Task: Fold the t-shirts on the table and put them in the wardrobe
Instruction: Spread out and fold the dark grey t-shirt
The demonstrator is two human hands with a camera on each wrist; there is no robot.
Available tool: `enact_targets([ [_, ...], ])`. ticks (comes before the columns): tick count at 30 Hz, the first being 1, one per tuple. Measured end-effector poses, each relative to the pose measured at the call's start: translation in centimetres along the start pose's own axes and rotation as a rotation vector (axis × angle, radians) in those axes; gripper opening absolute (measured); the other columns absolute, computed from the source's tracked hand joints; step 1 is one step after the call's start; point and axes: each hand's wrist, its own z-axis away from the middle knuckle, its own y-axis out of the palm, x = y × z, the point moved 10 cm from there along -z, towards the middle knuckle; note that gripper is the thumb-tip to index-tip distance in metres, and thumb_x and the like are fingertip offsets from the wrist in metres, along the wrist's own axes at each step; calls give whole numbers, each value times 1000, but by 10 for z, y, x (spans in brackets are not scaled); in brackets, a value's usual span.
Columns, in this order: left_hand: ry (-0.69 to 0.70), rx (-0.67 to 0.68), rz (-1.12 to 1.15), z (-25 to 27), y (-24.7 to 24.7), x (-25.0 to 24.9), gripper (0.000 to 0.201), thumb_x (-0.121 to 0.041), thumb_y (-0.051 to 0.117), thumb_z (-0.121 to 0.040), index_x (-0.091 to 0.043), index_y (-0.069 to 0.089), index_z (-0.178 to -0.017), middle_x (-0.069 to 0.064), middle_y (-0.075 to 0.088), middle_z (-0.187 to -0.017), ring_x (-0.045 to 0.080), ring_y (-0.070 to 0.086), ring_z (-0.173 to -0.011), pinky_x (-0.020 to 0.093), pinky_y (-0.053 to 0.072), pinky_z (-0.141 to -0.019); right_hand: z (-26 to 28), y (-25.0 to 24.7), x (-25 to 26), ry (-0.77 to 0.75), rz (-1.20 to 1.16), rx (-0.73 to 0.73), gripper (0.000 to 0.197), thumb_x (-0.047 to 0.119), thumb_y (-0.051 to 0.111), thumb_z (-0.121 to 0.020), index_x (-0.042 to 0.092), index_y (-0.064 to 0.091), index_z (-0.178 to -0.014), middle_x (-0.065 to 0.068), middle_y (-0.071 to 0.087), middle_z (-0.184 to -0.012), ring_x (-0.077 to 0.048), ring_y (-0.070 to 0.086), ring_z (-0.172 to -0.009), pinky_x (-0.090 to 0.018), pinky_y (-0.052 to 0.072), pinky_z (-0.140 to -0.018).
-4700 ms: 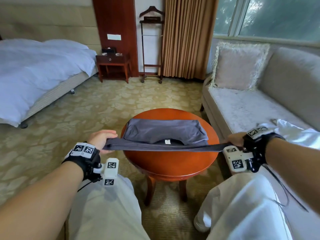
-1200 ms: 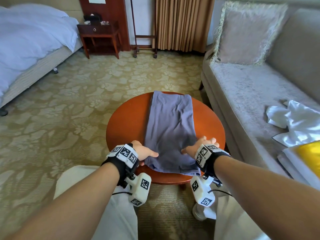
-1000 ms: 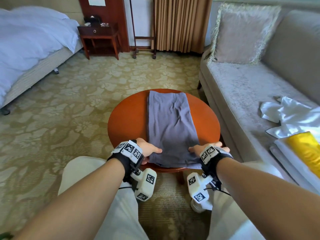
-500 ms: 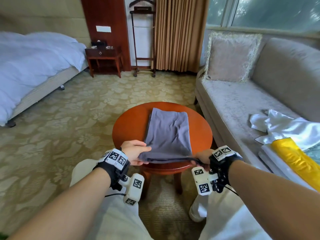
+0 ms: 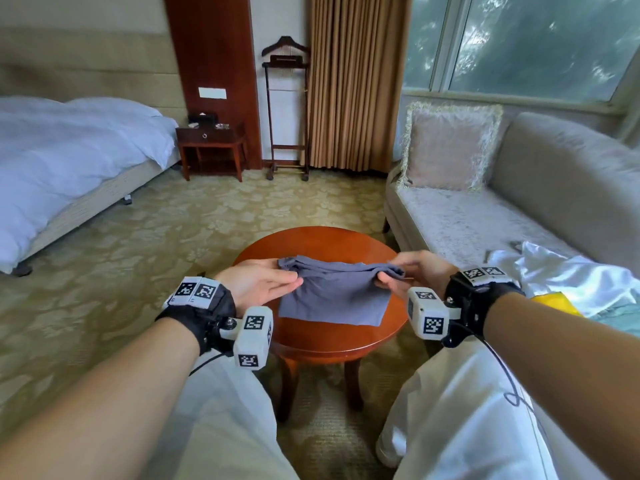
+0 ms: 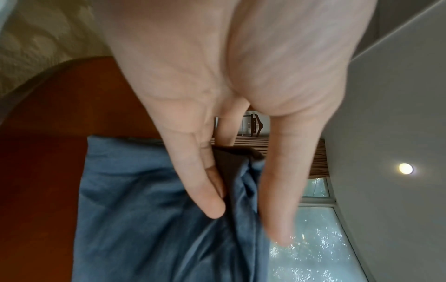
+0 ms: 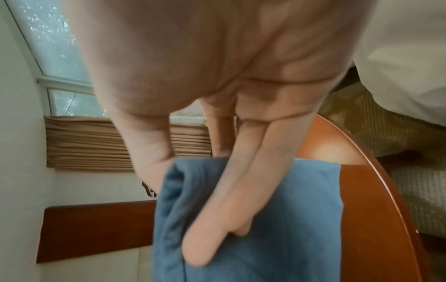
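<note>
T-shirt [image 5: 332,299] pinched by left hand [image 5: 258,284], right hand [image 5: 414,273]; wrist views show thumb-finger grips.

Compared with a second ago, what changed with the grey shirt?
Both hands lifted the near end of the grey t-shirt and carried it away from the person, folding it in half. The left hand and right hand still pinch that edge. The round table stayed put.

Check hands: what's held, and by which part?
Both hold the folded grey-blue t-shirt. The left hand pinches its lifted edge at the left corner, the right hand at the right corner; the rest lies on the round wooden table.
</note>
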Motion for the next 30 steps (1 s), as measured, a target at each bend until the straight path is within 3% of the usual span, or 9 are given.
enact_targets([
  [5, 18, -120, -130, -15, -18, 5, 33, 21, 58, -82, -1, 67, -105, 15, 73, -103, 21, 73, -92, 25, 59, -76, -1, 11, -12, 103, -110, 224, 51, -7, 66, -58, -2, 71, -108, -10, 62, -98, -13, 54, -97, -14, 44, -92],
  [8, 5, -232, -193, -27, -35, 12, 18, 3, 71, -82, 0, 69, -100, 17, 72, -93, 25, 73, -82, 29, 59, -70, -8, 13, -22, 124, -70, 283, 45, -20, 58, -66, 2, 75, -101, -4, 67, -112, -10, 60, -105, -13, 48, -83],
  [11, 6, -319, -369, -39, -46, 15, 14, -16, 77, -83, -6, 68, -87, 8, 65, -71, 20, 65, -63, 25, 52, -60, -20, 11, -30, 113, 49, 256, 30, -2, 67, -79, 8, 71, -107, -6, 62, -125, -18, 55, -123, -23, 43, -102],
  [14, 52, -379, -576, -55, -59, 13, 32, -31, 79, -80, -7, 61, -69, 3, 51, -58, 17, 48, -55, 26, 39, -51, -33, 7, -37, 142, 100, 179, 37, 20, 85, -61, 12, 72, -95, -8, 65, -106, -17, 62, -93, -20, 50, -80],
  [19, 174, -428, -828, -76, -73, 8, 42, -38, 80, -77, -2, 62, -66, -7, 48, -60, 11, 46, -62, 28, 40, -65, -63, -18, -36, 120, 266, -116, 23, 24, 78, -80, 9, 61, -76, -7, 55, -61, -14, 49, -44, -22, 39, -43],
  [22, 194, -419, -814, -90, -80, 10, 28, -34, 81, -78, -21, 63, -60, -15, 54, -60, 8, 49, -64, 24, 39, -65, -84, -25, -26, 38, 347, -234, 35, 27, 81, -77, -4, 71, -91, -25, 64, -83, -28, 64, -67, -32, 54, -63],
  [24, 206, -388, -811, -102, -81, 11, 38, -32, 79, -80, -16, 57, -54, -14, 50, -53, 7, 44, -58, 22, 34, -60, -94, -24, -20, -14, 307, -275, 36, 21, 81, -76, -9, 71, -93, -29, 67, -99, -36, 67, -97, -43, 56, -86],
  [27, 223, -322, -829, -128, -81, 9, 40, -33, 75, -83, 3, 62, -71, 13, 57, -66, 12, 48, -66, 28, 36, -66, -116, -20, -16, -54, 251, -276, 18, 9, 79, -78, -1, 68, -66, -20, 65, -82, -34, 67, -91, -48, 57, -84],
  [30, 209, -309, -886, -154, -84, 4, 48, -40, 73, -83, 6, 61, -76, 21, 59, -70, 17, 49, -66, 32, 37, -66, -143, -24, -10, -81, 338, -304, 18, 17, 79, -76, 5, 71, -65, -18, 68, -77, -27, 65, -77, -52, 56, -83],
])
